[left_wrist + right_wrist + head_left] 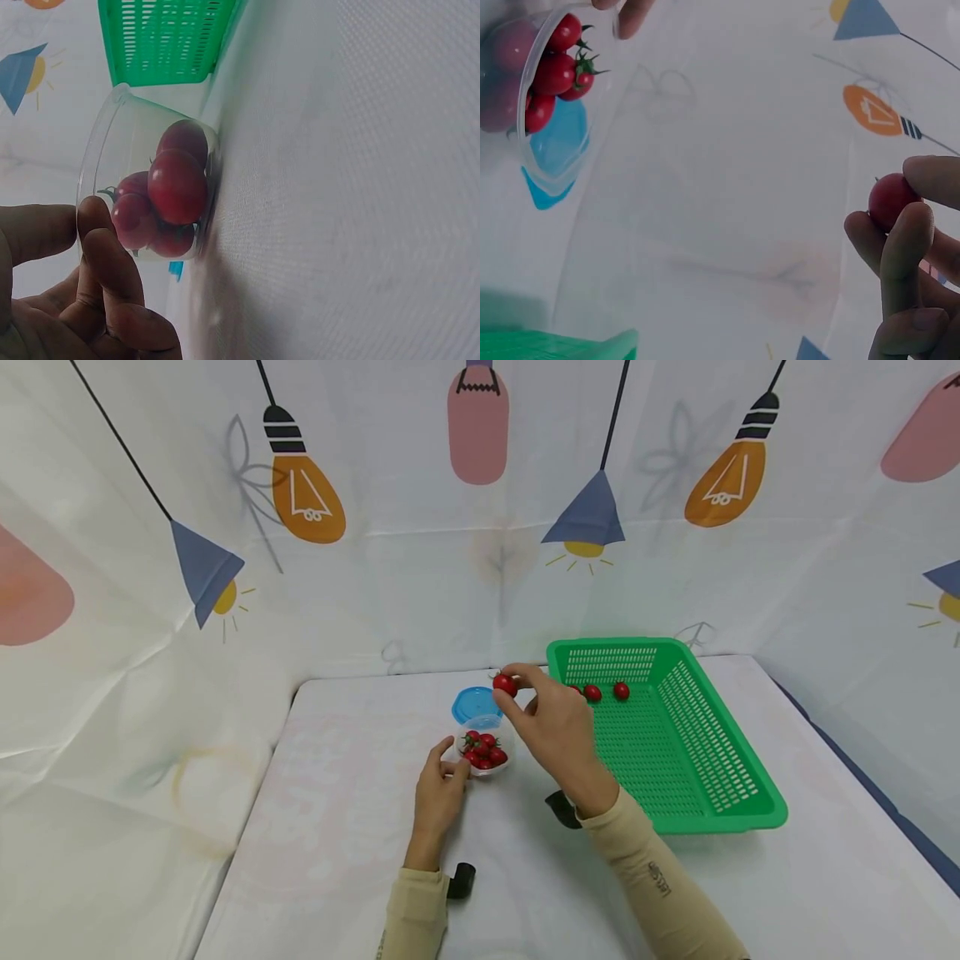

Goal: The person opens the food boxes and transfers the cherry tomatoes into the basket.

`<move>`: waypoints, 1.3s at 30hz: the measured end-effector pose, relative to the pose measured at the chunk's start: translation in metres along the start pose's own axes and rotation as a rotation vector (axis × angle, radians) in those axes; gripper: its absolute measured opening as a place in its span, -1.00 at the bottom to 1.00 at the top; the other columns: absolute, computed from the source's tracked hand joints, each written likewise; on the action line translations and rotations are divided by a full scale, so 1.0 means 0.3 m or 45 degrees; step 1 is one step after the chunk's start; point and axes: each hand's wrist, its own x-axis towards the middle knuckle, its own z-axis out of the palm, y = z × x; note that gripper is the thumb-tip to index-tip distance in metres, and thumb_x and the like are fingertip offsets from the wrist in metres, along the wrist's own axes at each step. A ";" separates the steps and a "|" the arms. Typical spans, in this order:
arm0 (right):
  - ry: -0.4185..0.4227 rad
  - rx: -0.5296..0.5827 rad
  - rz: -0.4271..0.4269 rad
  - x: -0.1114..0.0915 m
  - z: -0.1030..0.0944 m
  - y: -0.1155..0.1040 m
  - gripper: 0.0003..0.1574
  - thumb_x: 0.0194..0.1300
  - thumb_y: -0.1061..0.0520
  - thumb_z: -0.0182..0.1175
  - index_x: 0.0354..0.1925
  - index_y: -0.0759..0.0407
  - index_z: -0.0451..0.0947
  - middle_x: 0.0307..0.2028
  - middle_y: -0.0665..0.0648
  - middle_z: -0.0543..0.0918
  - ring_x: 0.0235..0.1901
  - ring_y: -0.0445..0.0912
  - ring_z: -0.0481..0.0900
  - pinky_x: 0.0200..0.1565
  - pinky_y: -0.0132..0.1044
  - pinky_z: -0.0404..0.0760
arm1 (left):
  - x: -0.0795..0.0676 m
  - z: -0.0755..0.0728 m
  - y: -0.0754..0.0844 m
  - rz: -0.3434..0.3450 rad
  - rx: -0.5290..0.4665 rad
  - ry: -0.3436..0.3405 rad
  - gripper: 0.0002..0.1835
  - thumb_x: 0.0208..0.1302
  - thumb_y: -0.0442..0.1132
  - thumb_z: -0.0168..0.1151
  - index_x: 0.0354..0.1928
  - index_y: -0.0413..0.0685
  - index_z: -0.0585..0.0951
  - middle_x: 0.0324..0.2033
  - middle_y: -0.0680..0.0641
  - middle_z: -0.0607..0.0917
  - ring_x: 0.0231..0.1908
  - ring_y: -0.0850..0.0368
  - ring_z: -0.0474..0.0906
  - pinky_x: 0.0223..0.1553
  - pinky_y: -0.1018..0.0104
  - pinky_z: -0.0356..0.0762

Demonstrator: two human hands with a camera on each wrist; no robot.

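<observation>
My right hand (561, 727) pinches one red cherry tomato (504, 684) between thumb and fingertips, raised above the back of a clear plastic tub (105, 142). In the right wrist view the held tomato (892, 201) shows a bit of green stem. My left hand (437, 797) holds the tub at its left side, with thumb and fingers (112, 262) at the rim and wall. Several cherry tomatoes (483, 750) lie in the tub, some with green stems. The tub stands on the white table.
Just behind the tub lies a blue lid (471, 703). To the right is a green slotted basket (667, 768), with a few cherry tomatoes (622, 691) near its far left corner. A white patterned curtain (450, 593) hangs behind the table (330, 827).
</observation>
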 end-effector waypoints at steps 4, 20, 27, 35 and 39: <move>0.013 0.005 0.010 0.021 -0.014 0.013 -0.59 0.29 -0.07 0.41 0.04 0.02 0.64 -0.19 0.05 0.79 -0.63 -0.20 0.52 -0.66 -0.31 0.41 | 0.000 -0.001 -0.001 -0.008 0.008 0.007 -0.48 0.43 -0.22 0.20 0.39 -0.07 0.45 -0.41 -0.02 0.73 -0.41 0.17 0.57 -0.24 0.22 0.48; 0.010 -0.076 0.114 0.099 -0.072 0.139 -0.56 0.32 -0.17 0.36 0.06 -0.01 0.62 -0.28 0.09 0.77 -0.63 -0.14 0.51 -0.71 -0.23 0.33 | -0.001 0.004 0.000 -0.018 -0.024 -0.015 -0.48 0.43 -0.24 0.19 0.40 -0.09 0.43 -0.40 -0.06 0.73 -0.46 0.18 0.55 -0.26 0.20 0.49; -0.041 -0.056 0.163 0.132 -0.090 0.211 -0.55 0.35 -0.16 0.33 0.07 0.04 0.58 -0.24 0.09 0.78 -0.67 -0.15 0.52 -0.71 -0.19 0.32 | 0.000 0.003 -0.005 -0.016 -0.019 -0.007 -0.48 0.44 -0.23 0.19 0.40 -0.09 0.43 -0.40 -0.08 0.73 -0.46 0.18 0.56 -0.27 0.22 0.49; -0.110 -0.116 0.273 0.154 -0.101 0.308 -0.52 0.36 -0.20 0.30 0.08 0.04 0.55 -0.14 0.16 0.77 -0.68 -0.08 0.49 -0.73 -0.19 0.25 | 0.004 0.005 -0.008 -0.029 -0.024 -0.014 -0.47 0.44 -0.20 0.19 0.41 -0.05 0.43 -0.39 -0.06 0.73 -0.44 0.16 0.56 -0.25 0.21 0.49; -0.150 -0.166 0.318 0.163 -0.106 0.361 -0.48 0.37 -0.25 0.26 0.09 0.04 0.53 -0.10 0.19 0.76 -0.74 -0.03 0.40 -0.70 -0.18 0.23 | 0.003 0.006 -0.004 -0.031 -0.032 -0.017 -0.47 0.44 -0.20 0.19 0.41 -0.05 0.43 -0.39 -0.06 0.73 -0.44 0.16 0.56 -0.25 0.20 0.49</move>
